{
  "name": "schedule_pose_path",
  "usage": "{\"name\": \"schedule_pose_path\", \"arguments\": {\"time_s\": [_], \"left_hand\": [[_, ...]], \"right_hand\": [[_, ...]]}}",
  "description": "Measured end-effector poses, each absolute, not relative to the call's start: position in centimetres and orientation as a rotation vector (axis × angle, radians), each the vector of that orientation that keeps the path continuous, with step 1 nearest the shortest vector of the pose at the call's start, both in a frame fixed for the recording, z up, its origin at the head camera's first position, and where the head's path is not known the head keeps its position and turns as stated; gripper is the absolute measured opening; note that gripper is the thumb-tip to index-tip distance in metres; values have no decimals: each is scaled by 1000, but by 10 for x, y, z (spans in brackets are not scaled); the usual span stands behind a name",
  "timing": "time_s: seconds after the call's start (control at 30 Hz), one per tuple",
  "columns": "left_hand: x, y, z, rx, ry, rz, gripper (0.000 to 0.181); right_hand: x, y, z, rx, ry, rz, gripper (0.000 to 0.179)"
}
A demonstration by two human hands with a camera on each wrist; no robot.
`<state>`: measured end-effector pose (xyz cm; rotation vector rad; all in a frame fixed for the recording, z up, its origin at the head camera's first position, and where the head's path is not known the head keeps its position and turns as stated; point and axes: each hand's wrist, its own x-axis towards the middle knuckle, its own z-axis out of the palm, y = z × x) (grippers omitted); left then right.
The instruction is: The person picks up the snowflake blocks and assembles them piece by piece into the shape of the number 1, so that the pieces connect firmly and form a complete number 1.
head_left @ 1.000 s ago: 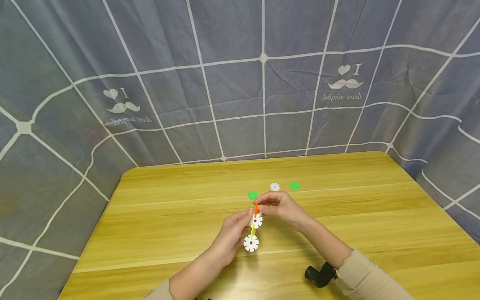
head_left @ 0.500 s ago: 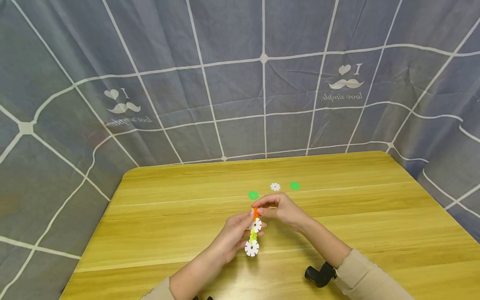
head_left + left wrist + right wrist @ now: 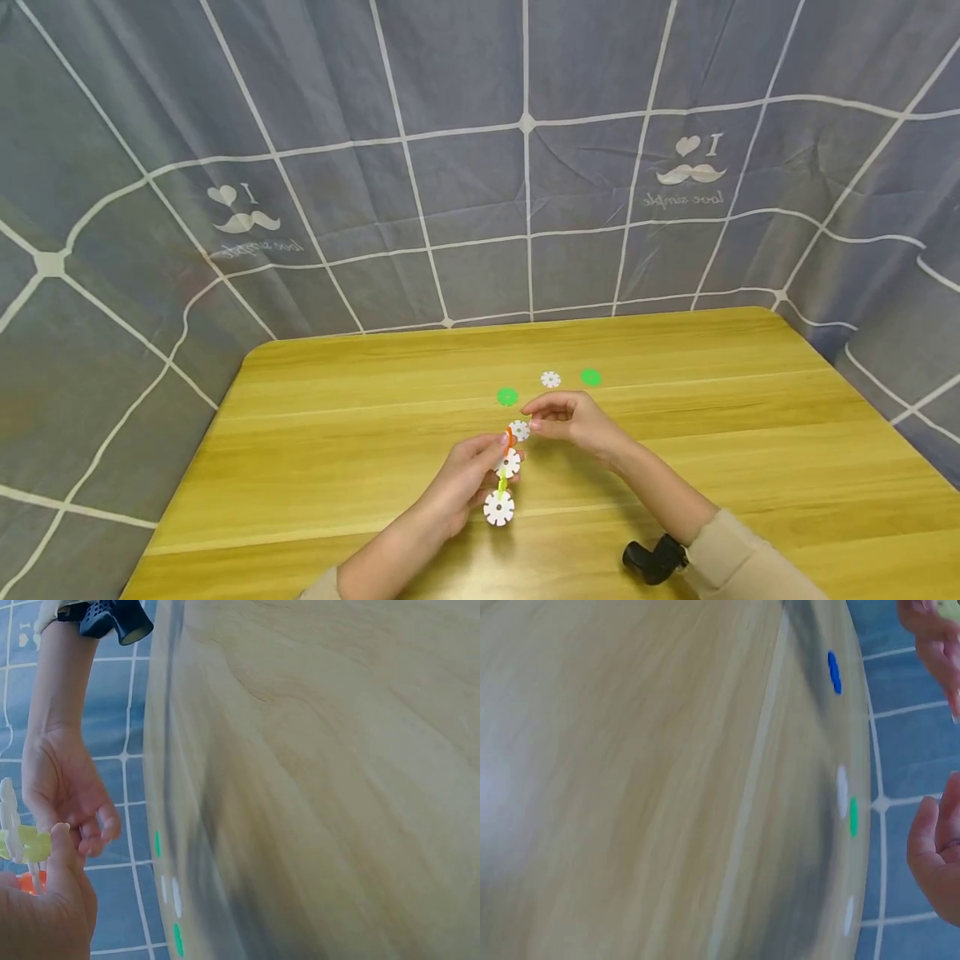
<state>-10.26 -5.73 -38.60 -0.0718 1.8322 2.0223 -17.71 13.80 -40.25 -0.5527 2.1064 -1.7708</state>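
Observation:
My left hand (image 3: pixel 467 479) pinches a chain of slotted toy discs, the thumb near the orange disc (image 3: pixel 510 435) at its far end. Below that come a white disc (image 3: pixel 508 463), a yellow-green disc (image 3: pixel 502 485) and another white disc (image 3: pixel 498 508) at the near end. In the left wrist view the yellow-green disc (image 3: pixel 34 842) shows beside the left thumb. My right hand (image 3: pixel 577 423) is raised just right of the chain, thumb and fingers loosely bent. No disc shows between its fingertips in the right wrist view (image 3: pixel 939 851). A loose white disc (image 3: pixel 519 430) appears beside its fingertips.
Beyond the hands, a green disc (image 3: pixel 507 397), a white disc (image 3: pixel 551 379) and another green disc (image 3: pixel 591 377) lie on the wooden table (image 3: pixel 337 467). The right wrist view also shows a blue disc (image 3: pixel 834 673). A grey curtain (image 3: pixel 480 183) hangs behind.
My right hand has let go of the orange disc and moved right, away from the chain. The left hand keeps the chain, now slightly lower in view. A loose white disc has come into sight.

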Motion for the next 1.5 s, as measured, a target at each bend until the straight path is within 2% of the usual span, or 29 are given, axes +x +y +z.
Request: {"name": "schedule_pose_path", "arguments": {"time_s": [0.2,0.53,0.9,1.1,1.5], "left_hand": [[-102,-59,-390,-109,1806,2033,47],[-102,-60,-390,-138,1816,2022,49],[-101,-63,-384,-156,1816,2034,51],[-99,-66,-384,-151,1804,2039,51],[-99,-65,-386,-148,1769,2079,50]], "right_hand": [[-183,160,-410,-474,2164,-1785,36],[-197,189,-417,-161,2226,-1788,39],[-226,213,-422,11,2362,-1722,45],[-235,212,-424,89,2418,-1636,45],[-244,199,-424,75,2615,-1401,51]]}}
